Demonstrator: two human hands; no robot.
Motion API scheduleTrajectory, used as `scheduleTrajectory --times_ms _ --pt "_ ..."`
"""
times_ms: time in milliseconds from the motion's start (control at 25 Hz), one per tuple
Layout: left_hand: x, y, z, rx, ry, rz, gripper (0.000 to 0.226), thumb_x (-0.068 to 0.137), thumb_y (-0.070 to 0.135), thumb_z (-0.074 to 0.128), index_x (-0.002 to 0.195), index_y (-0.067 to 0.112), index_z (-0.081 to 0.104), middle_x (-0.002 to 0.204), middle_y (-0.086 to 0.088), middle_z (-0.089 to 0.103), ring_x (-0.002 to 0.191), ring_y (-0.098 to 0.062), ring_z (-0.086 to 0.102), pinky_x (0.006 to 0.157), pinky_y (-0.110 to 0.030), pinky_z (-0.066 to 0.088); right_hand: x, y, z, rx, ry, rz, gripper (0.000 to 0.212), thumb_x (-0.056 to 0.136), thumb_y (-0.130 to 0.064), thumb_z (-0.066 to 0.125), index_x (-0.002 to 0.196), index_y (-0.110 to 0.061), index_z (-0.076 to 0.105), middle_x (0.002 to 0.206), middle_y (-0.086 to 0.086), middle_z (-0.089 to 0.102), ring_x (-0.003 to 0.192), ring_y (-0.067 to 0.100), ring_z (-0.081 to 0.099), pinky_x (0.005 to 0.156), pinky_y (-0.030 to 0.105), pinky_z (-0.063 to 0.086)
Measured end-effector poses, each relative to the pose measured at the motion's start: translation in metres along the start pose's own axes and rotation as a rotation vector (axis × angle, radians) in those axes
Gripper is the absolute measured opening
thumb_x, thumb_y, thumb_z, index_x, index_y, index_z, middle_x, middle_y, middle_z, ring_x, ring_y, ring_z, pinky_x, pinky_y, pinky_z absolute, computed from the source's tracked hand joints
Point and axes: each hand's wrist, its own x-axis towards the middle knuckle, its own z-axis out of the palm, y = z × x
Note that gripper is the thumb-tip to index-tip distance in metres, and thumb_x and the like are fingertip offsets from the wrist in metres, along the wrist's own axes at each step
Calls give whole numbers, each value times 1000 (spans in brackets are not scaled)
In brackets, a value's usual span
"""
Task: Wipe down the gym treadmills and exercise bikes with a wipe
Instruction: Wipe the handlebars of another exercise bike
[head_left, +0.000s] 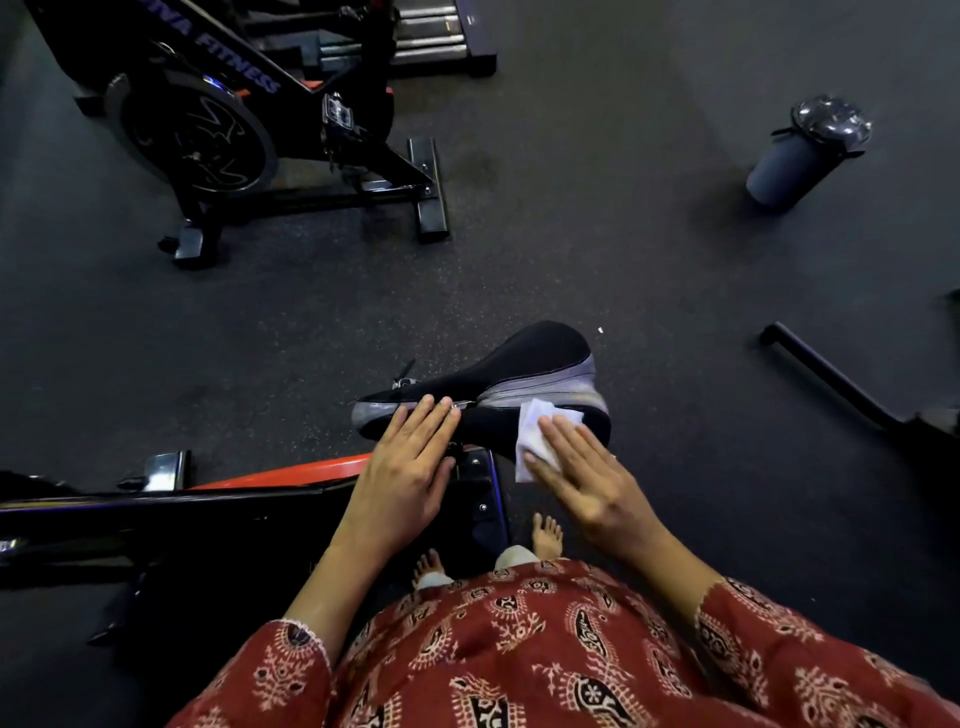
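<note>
Pressing a thin white wipe against the near side of the black-and-grey padded bike saddle with the right hand, fingers straight and held together over the cloth. Resting the left hand, fingers straight and close together, on the saddle's narrow nose, above the black exercise bike frame with its orange-red bar. Standing well apart on the dark speckled rubber floor: a second black exercise bike and a grey cylindrical bin.

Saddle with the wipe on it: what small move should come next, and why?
Probably slide the right hand, pressing the wipe flat, along the saddle toward its narrow end. The wipe covers only the wide rear side, and the left hand rests flat on the narrow end, seemingly steadying it.
</note>
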Motion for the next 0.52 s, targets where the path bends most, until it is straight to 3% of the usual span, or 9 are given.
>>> scheduleTrajectory --times_ms 160,280,520 --pt "0 -1 0 -5 -7 3 48 88 17 45 132 -2 51 137 -15 52 132 -26 39 115 -36 19 38 -21 17 -18 31 -46 34 103 -11 27 129 -7 49 138 16 52 127 33 51 102 47 40" --pt "0 -1 1 -7 -6 -5 48 87 16 45 131 -2 52 136 -16 52 132 -27 39 115 -37 20 52 -25 25 -80 28 14 47 97 -12 38 144 -8 37 148 13 41 137 28 40 107 43 37" --pt "1 11 4 -8 7 -60 47 91 20 44 131 -3 51 138 -16 50 134 -28 37 116 -38 17 -9 22 -2 -173 -36 -145 65 88 -12 63 146 -2 35 153 15 31 142 27 29 114 44 29"
